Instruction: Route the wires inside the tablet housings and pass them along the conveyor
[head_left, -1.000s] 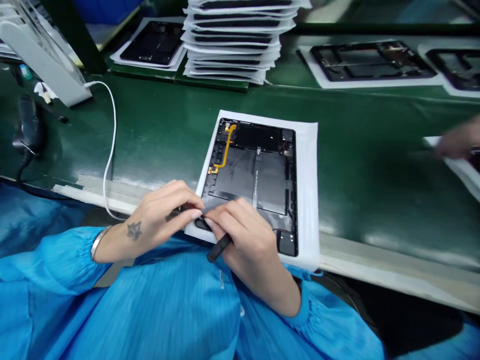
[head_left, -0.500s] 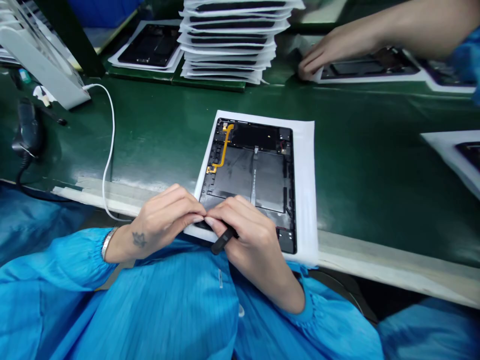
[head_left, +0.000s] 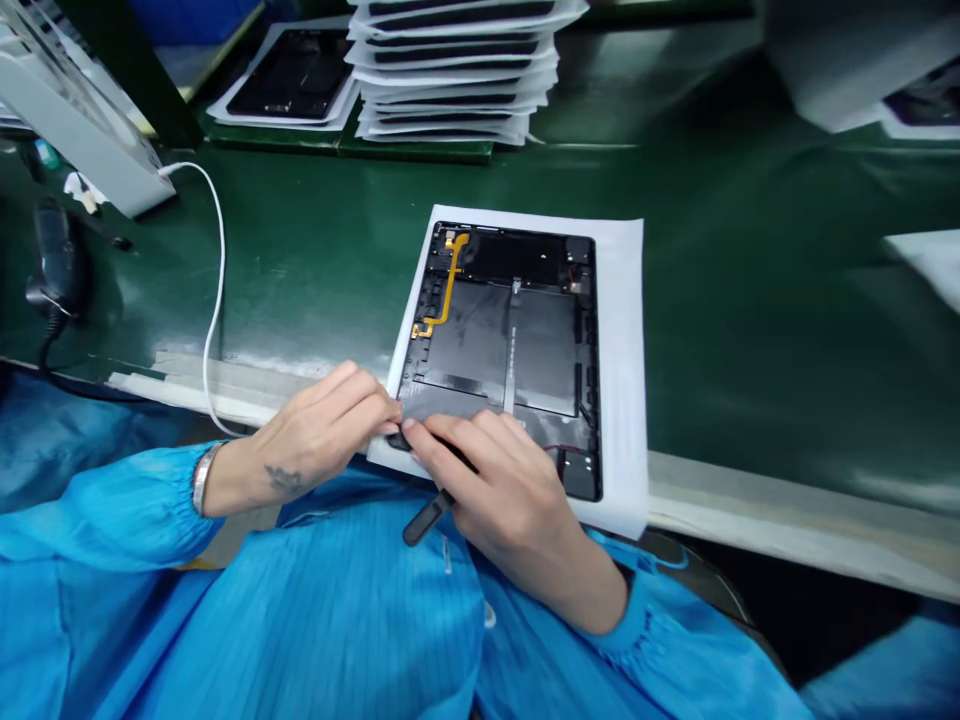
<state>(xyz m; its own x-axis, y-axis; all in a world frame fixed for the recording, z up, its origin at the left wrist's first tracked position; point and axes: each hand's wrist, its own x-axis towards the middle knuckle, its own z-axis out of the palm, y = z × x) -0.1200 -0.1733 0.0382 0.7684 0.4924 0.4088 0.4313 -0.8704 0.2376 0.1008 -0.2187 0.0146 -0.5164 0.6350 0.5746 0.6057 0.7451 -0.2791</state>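
Observation:
An opened tablet (head_left: pixel 480 340) lies on a white sheet (head_left: pixel 621 380) at the bench's near edge. Its dark batteries and a yellow flex cable (head_left: pixel 450 285) show. At the tablet's near left corner, my left hand (head_left: pixel 330 425) has its fingertips pinched together; whatever is between them is hidden. Close beside those fingertips, my right hand (head_left: pixel 499 480) lies palm down over the tablet's near edge. It grips a slim black tool (head_left: pixel 429 517) whose blunt end sticks out toward me. The tool's other end is covered by my fingers.
Behind the tablet rises a stack of white sheets with dark panels between (head_left: pixel 457 75). Another tablet (head_left: pixel 292 75) lies left of it. A white cable (head_left: pixel 219 260), a grey stand (head_left: pixel 97 130) and a black handheld device (head_left: pixel 60 260) occupy the left. A blurred pale sheet (head_left: pixel 832 90) hangs at upper right.
My right hand has rolled further palm down, swinging the tool's end toward me. Another person's hand has left the back right, where the tablet on its sheet is gone and a blurred sheet appears.

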